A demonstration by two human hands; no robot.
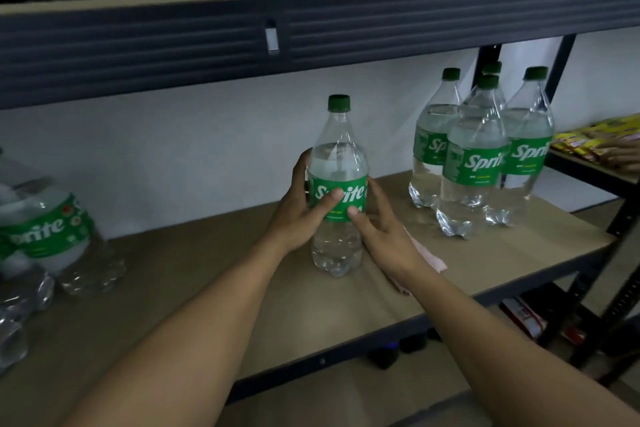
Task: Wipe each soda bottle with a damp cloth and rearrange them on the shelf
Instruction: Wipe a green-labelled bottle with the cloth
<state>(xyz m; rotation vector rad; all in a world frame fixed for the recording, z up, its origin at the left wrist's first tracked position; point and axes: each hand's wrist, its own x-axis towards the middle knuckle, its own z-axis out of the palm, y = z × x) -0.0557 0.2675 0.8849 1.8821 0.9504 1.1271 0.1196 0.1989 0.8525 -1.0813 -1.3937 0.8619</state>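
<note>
A clear Sprite bottle (338, 152) with a green cap and green label stands upright in the middle of the brown shelf board (194, 291). My left hand (297, 218) grips its left side at the label, thumb across the front. My right hand (382, 236) curls round the right side, its thumb tip on the label, with a pink cloth (432, 258) held under the palm and sticking out by the wrist. Several more upright Sprite bottles (476, 163) stand grouped at the shelf's right end.
More Sprite bottles (45, 225) crowd the left end, blurred and close to the camera. A dark upper shelf beam (311, 31) runs overhead. Yellow snack packets (595, 139) lie on a neighbouring rack at the right, with another person's hand (623, 154) on them.
</note>
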